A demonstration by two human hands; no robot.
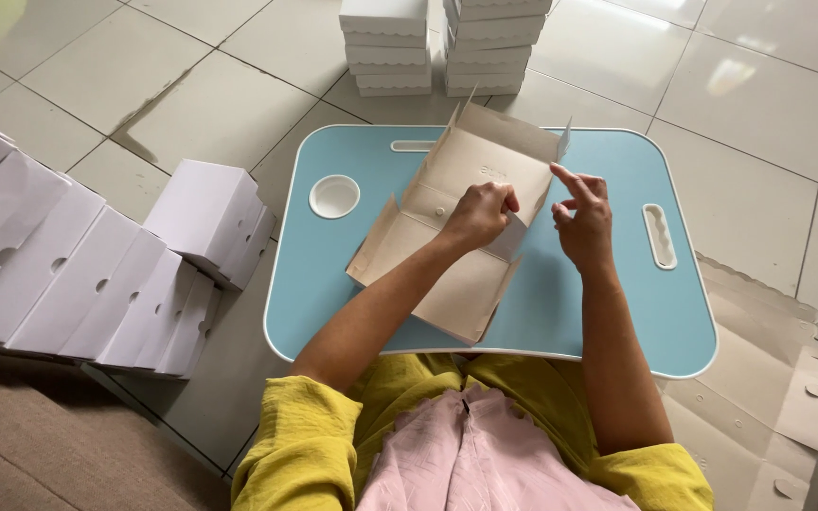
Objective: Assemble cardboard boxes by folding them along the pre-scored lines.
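Setting: pale tiled floor (191,85), a low blue table (608,312) over the seated person's lap.
Done: folded white boxes lie in a row (97,274) at left; two stacks (442,43) stand beyond the table.
In hand: one cardboard box blank (456,222) lies mid-table, side flaps raised, not yet closed.
Left hand (478,216): fingers curled, pinching a side flap.
Right hand (584,220): beside the blank, fingers loosely spread, forefinger extended toward the corner tab.
Remaining: flat blanks (769,378) on the floor at right.

1. Unfolded cardboard box blank (456,203): beige-brown, lying mostly flat, its long axis running from 7 o'clock to 1 o'clock.
2. Its side flaps stand partly raised; the far end at 1 o'clock is folded upright.
3. One flap at its 3 o'clock edge is bent up.
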